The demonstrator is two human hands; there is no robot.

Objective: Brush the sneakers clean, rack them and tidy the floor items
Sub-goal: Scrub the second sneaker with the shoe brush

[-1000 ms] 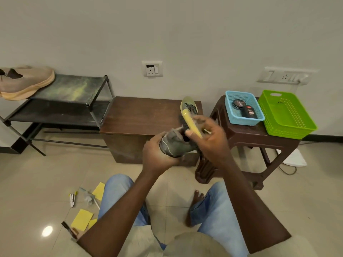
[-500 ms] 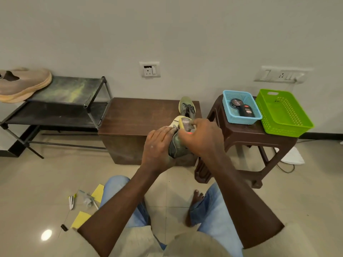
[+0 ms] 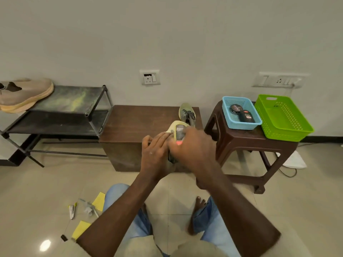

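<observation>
- Head view, centre: I have the grey-green sneaker with the pale yellow sole (image 3: 177,133) up in front of me, above the near edge of the dark brown wooden desk (image 3: 141,121). My left hand (image 3: 157,154) wraps its fingers around the sneaker from the left. My right hand (image 3: 194,147) is closed over it from the right; I take it that the brush is in there, but it is hidden and I cannot tell.
- Handling: the sneaker looks light, with a soft upper that would give under pressure. The sole seems the firmer part, so I would grip there or at the heel.
- Far right of the desk: the matching grey-green sneaker with dark laces (image 3: 186,113) lies flat.
- Far left: the black metal shoe rack (image 3: 74,115) carries a beige knit shoe (image 3: 24,93).
- Near left floor: yellow paper squares (image 3: 99,201) and small scraps await tidying.
</observation>
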